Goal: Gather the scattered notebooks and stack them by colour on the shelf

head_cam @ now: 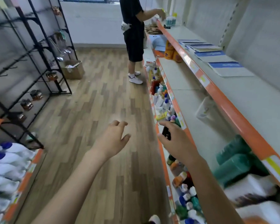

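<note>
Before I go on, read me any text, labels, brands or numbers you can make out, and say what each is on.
None can be read.
Blue-banded notebooks on the top shelf: pale print on the blue band, too blurred.
Price tags on the orange shelf edge: too blurred.
Bottles on the lower shelf: labels too small.
Orange bottles: label blurred.
Cardboard box on the floor: no legible marking.

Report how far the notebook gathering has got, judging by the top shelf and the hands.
Done: little that shows. Several blue-and-white notebooks lie spread singly along the top shelf, not stacked. In hand: no notebook. The left hand is open and empty over the floor; the right hand holds a small dark object, too blurred to identify. Left: gather the notebooks and stack them by colour.
</note>
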